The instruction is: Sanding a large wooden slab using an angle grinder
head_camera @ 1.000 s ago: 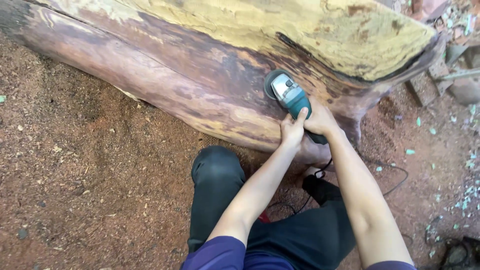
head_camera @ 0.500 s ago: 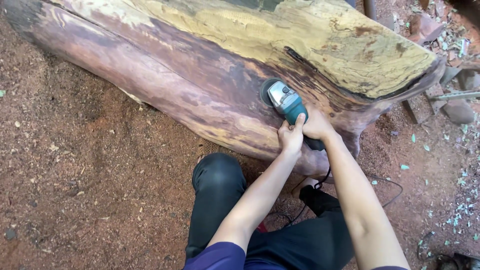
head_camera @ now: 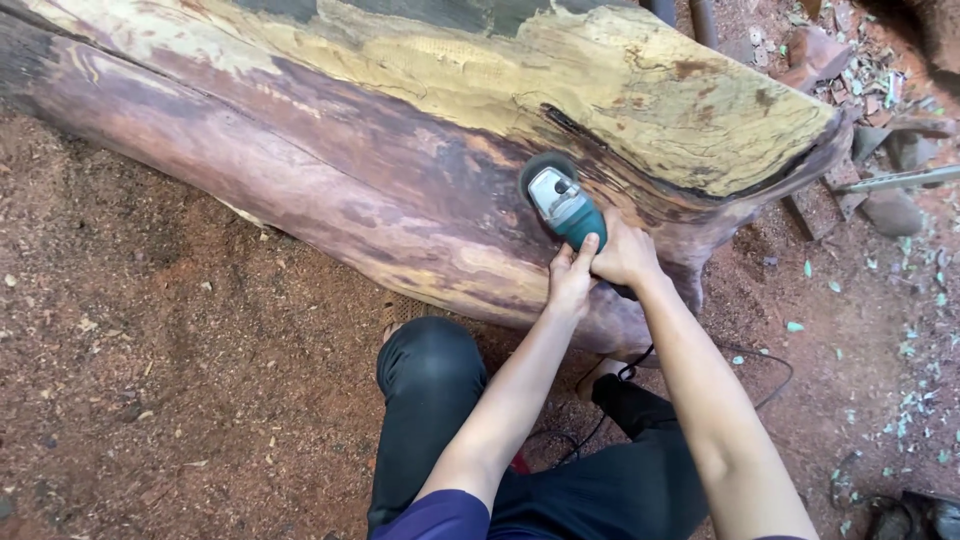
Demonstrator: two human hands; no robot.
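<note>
Against the log's [head_camera: 400, 170] dark near flank, both hands, left [head_camera: 570, 278] and right [head_camera: 625, 255], clamp the teal angle grinder [head_camera: 562, 203], shifted slightly left since a second ago

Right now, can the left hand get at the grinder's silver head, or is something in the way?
Probably yes: the left hand already grips the teal grinder just below its silver head, nothing between them; the right hand sits further back.
</note>
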